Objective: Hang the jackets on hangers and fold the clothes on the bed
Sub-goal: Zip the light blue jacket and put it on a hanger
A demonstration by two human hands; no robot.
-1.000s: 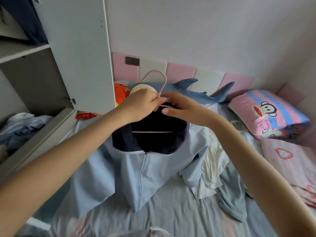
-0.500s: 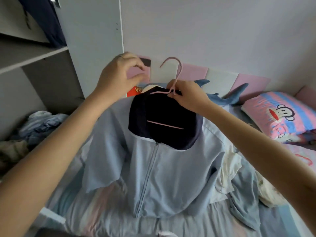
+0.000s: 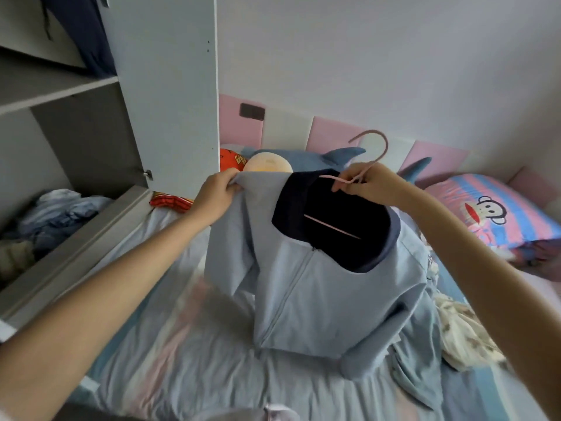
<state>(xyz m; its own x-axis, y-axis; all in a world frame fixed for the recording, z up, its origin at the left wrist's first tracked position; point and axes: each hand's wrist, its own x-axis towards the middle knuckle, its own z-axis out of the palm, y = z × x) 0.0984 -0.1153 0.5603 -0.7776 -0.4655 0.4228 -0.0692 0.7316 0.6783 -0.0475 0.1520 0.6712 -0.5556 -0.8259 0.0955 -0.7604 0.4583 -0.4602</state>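
Jacket (image 3: pixel 318 299) hangs dead center over the bed (image 3: pixel 182 360), hanger (image 3: pixel 332 226) inside its collar. Wardrobe (image 3: pixel 170 86) at 9 o'clock, stuffed shark (image 3: pixel 303 159) behind the jacket at 12, pillow (image 3: pixel 491 214) at 3, heap of clothes (image 3: pixel 464 335) on the bed around 4.

Soft, even daylight with faint shadows; wide-angle bending at the edges, slight motion blur low in frame

Single head cam, wide-angle, faces fwd and down, close over bed (image 3: pixel 188 354) toward headboard (image 3: pixel 334 132).
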